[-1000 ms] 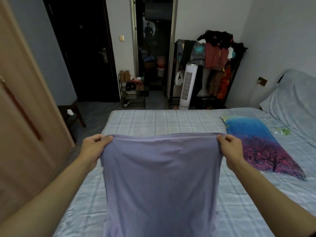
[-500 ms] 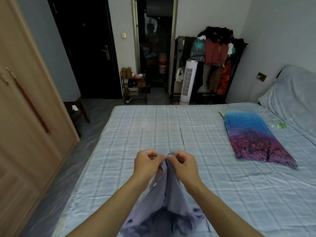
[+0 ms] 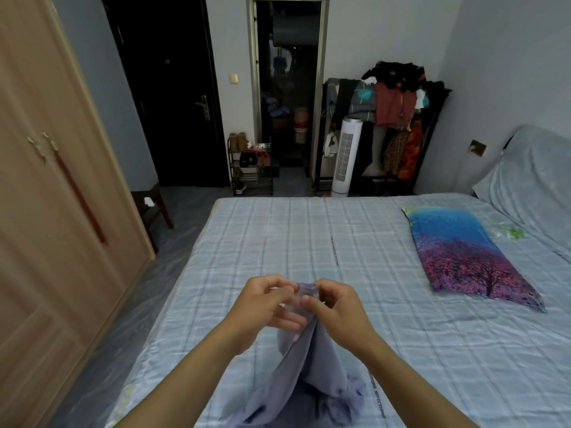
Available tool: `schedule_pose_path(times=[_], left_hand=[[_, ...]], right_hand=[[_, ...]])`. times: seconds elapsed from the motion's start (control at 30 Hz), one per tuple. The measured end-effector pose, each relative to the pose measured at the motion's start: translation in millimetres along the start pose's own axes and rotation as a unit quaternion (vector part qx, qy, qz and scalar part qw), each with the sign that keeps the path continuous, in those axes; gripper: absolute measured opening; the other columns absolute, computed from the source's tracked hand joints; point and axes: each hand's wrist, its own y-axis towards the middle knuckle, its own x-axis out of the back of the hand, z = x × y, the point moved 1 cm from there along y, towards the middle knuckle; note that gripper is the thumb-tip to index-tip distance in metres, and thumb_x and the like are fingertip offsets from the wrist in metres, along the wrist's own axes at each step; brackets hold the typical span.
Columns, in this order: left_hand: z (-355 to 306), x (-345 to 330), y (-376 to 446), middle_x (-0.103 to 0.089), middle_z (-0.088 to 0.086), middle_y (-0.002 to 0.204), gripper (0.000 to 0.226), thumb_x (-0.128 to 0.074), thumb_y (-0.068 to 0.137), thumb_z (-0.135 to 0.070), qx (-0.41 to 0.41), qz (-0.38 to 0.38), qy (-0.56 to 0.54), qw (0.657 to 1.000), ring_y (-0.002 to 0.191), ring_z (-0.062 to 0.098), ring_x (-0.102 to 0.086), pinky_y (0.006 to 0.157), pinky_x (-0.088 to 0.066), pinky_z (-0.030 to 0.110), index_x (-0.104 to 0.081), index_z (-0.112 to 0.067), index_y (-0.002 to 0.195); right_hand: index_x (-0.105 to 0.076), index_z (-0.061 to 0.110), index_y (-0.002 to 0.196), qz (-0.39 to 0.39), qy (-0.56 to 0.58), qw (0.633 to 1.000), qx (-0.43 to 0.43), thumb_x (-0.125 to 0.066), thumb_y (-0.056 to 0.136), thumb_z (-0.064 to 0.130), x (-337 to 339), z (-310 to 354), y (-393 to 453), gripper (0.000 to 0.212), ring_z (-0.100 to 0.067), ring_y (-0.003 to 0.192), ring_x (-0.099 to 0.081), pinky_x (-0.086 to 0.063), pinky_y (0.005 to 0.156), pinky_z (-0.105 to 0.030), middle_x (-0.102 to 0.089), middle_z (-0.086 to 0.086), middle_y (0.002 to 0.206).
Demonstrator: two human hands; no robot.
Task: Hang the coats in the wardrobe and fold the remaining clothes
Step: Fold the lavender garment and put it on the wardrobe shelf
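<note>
A lavender garment (image 3: 312, 362) hangs folded lengthwise over the near part of the bed (image 3: 309, 242), its lower end bunched on the sheet. My left hand (image 3: 267, 301) and my right hand (image 3: 335, 307) meet at its top edge, fingers curled and pinching the cloth together. The wooden wardrobe (image 3: 55, 211) stands at the left with its doors closed.
A blue and pink printed pillow (image 3: 463, 254) lies on the bed's right side, a grey pillow (image 3: 531, 180) beyond it. Behind the bed stand a clothes rack (image 3: 392, 118) full of garments, a white tower fan (image 3: 344, 162), a shoe rack (image 3: 251, 171) and a stool (image 3: 153, 208).
A second ago my hands held the garment spread wide apart. They have come together at the middle, doubling the garment, and the lower end now rests on the bed.
</note>
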Motion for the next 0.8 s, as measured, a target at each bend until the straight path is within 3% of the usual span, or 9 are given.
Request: schedule_pose_path(times=[0.1, 0.17, 0.23, 0.3, 0.43, 0.53, 0.63, 0.73, 0.8], left_hand=[[13.0, 18.2, -2.8, -0.074, 0.015, 0.083, 0.007, -0.064, 0.091, -0.006, -0.045, -0.078, 0.07, 0.994, 0.072, 0.029, -0.073, 0.065, -0.06, 0.044, -0.069, -0.008, 0.096], [22.6, 27.9, -0.8, -0.073, 0.004, 0.088, 0.019, -0.075, 0.081, -0.01, -0.098, -0.113, 0.165, 0.975, 0.079, 0.015, -0.07, 0.067, -0.06, 0.037, -0.07, -0.021, 0.095], [30.7, 31.9, -0.6, -0.063, -0.015, 0.113, 0.047, -0.084, 0.072, -0.023, -0.138, -0.082, 0.283, 0.946, 0.1, 0.001, -0.06, 0.077, -0.054, 0.022, -0.061, -0.037, 0.111], [34.4, 31.5, -2.2, -0.041, -0.027, 0.134, 0.076, -0.083, 0.068, -0.04, -0.153, -0.035, 0.369, 0.916, 0.121, -0.007, -0.042, 0.094, -0.044, 0.019, -0.043, -0.047, 0.132], [30.4, 21.8, -7.3, -0.024, -0.042, 0.14, 0.089, -0.078, 0.068, -0.045, -0.178, 0.039, 0.384, 0.905, 0.135, -0.009, -0.026, 0.108, -0.031, 0.019, -0.025, -0.058, 0.138], [23.7, 15.1, -12.5, -0.043, -0.028, 0.138, 0.079, -0.082, 0.069, -0.035, -0.153, 0.097, 0.34, 0.923, 0.129, -0.005, -0.041, 0.105, -0.041, 0.023, -0.041, -0.05, 0.134], [19.7, 7.1, -18.6, -0.065, -0.009, 0.121, 0.056, -0.084, 0.074, -0.024, -0.145, 0.171, 0.256, 0.94, 0.116, 0.008, -0.06, 0.098, -0.051, 0.035, -0.061, -0.029, 0.124], [23.1, 4.2, -24.6, -0.071, 0.004, 0.108, 0.036, -0.082, 0.08, -0.02, -0.154, 0.185, 0.192, 0.951, 0.103, 0.014, -0.067, 0.092, -0.053, 0.038, -0.069, -0.011, 0.112], [25.2, 3.3, -26.3, -0.072, 0.009, 0.099, 0.023, -0.079, 0.083, -0.019, -0.161, 0.168, 0.174, 0.957, 0.093, 0.016, -0.067, 0.086, -0.054, 0.041, -0.071, -0.01, 0.103]], right_hand=[[-0.062, 0.007, 0.082, 0.033, 0.001, 0.999, 0.019, -0.061, 0.096, 0.012, 5.4, 10.7, -3.9, 0.015, -0.015, 0.066, -0.05, -0.042, 0.063, -0.032, -0.055, -0.004, 0.069], [-0.057, 0.003, 0.085, 0.057, 0.022, 0.998, 0.026, -0.054, 0.1, 0.007, 11.7, 21.4, -5.0, 0.015, -0.014, 0.072, -0.052, -0.043, 0.069, -0.029, -0.056, 0.001, 0.074], [-0.056, -0.004, 0.09, 0.073, 0.044, 0.996, 0.026, -0.048, 0.101, 0.001, 16.9, 30.1, -5.7, 0.015, -0.013, 0.077, -0.055, -0.044, 0.073, -0.025, -0.058, 0.0, 0.08], [-0.053, -0.011, 0.093, 0.074, 0.069, 0.995, 0.022, -0.045, 0.101, 0.0, 19.9, 35.1, -6.2, 0.016, -0.018, 0.079, -0.052, -0.043, 0.073, -0.027, -0.055, -0.008, 0.082], [-0.056, 0.0, 0.085, 0.082, 0.128, 0.988, 0.012, -0.052, 0.094, 0.017, 22.7, 44.6, -10.4, 0.019, -0.016, 0.074, -0.048, -0.04, 0.067, -0.023, -0.052, -0.006, 0.077], [-0.063, 0.017, 0.082, 0.112, 0.176, 0.978, 0.003, -0.055, 0.092, 0.02, 25.4, 46.2, -13.4, 0.014, -0.011, 0.071, -0.053, -0.044, 0.066, -0.02, -0.057, -0.001, 0.075], [-0.062, 0.018, 0.079, 0.125, 0.199, 0.972, 0.002, -0.061, 0.087, 0.029, 29.8, 47.0, -13.9, 0.013, -0.011, 0.067, -0.052, -0.043, 0.062, -0.021, -0.056, 0.0, 0.071], [-0.059, 0.015, 0.078, 0.121, 0.218, 0.968, 0.002, -0.062, 0.087, 0.03, 37.3, 46.7, -13.5, 0.018, -0.012, 0.065, -0.052, -0.044, 0.062, -0.02, -0.055, -0.001, 0.071], [-0.059, 0.015, 0.078, 0.106, 0.219, 0.97, 0.005, -0.06, 0.088, 0.029, 41.6, 46.7, -12.5, 0.018, -0.011, 0.065, -0.053, -0.045, 0.062, -0.019, -0.055, -0.001, 0.072]])
